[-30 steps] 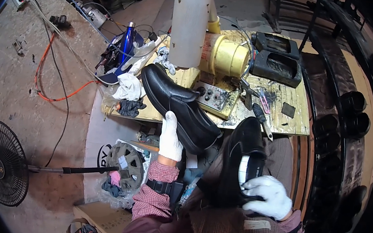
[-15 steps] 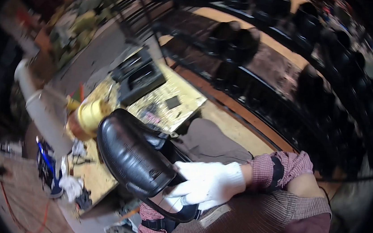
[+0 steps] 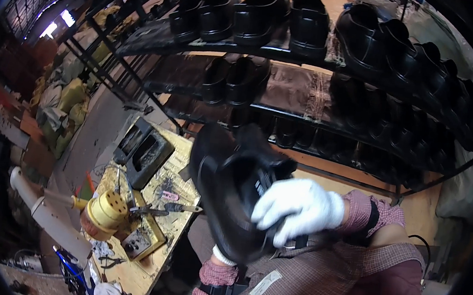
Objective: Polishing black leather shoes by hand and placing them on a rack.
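In front of me, above my lap, a black leather shoe [image 3: 212, 196] is held up with its toe pointing away. What looks like a second black shoe or an open upper [image 3: 270, 153] overlaps its right side; blur hides where one ends. My left hand [image 3: 225, 255] comes up from below in a white glove. Only its cuff and wrist show, and its fingers are hidden beneath the shoe it supports. On the shoe's right side, my right hand [image 3: 301, 210], also in a white knit glove, has its fingers curled against the edge near the opening.
A worktable [image 3: 180, 170] at the left carries a black metal block [image 3: 152, 162], a brush [image 3: 182, 208] and pliers [image 3: 111, 262]. A yellow perforated nozzle [image 3: 108, 209] on a white tube [image 3: 50, 218] hangs beside it. Ahead, a metal rack [image 3: 296, 56] holds rows of black shoes.
My view has swung toward the rack. The shoe has turned, its toe now pointing away rather than up-left, and its opening shows. My right hand has moved up along its side.
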`<state>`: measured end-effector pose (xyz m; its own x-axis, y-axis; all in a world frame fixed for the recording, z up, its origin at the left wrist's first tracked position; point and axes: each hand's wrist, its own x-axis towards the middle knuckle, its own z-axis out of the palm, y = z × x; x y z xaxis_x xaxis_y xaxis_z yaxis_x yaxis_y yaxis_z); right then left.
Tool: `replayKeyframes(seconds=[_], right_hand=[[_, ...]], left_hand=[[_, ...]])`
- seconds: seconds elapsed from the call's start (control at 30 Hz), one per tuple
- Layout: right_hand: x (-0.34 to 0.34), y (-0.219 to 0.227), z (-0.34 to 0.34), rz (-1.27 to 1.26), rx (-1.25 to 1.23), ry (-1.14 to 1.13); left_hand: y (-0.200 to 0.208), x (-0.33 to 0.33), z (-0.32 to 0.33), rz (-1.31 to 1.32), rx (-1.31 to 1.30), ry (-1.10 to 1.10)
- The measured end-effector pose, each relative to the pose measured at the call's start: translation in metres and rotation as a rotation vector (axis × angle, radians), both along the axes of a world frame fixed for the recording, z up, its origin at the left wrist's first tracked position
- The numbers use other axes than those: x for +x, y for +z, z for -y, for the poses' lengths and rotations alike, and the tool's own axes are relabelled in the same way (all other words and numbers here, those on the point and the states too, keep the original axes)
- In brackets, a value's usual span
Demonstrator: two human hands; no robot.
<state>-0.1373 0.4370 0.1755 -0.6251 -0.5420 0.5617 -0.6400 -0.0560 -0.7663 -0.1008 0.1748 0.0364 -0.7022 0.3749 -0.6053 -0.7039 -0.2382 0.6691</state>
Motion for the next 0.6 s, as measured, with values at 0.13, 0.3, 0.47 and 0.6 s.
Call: replayKeyframes(seconds=[0.13,0.3,0.47,0.6], right_hand=[[-0.045,0.006,-0.049,-0.004,0.343,-0.441],[-0.155,0.005,-0.084,0.112,0.699,-0.634],[-0.193,-0.013,-0.088,0.178,0.818,-0.831],[-0.138,-0.017,-0.121,-0.077,0.868,-1.126]], left_hand=[[0.027,0.017,0.008,-0.262,0.275,0.095],[0.037,0.041,0.041,-0.255,0.267,0.278],[0.032,0.056,0.065,-0.219,0.23,0.449],[0.037,0.078,0.078,0.277,1.354,0.679]])
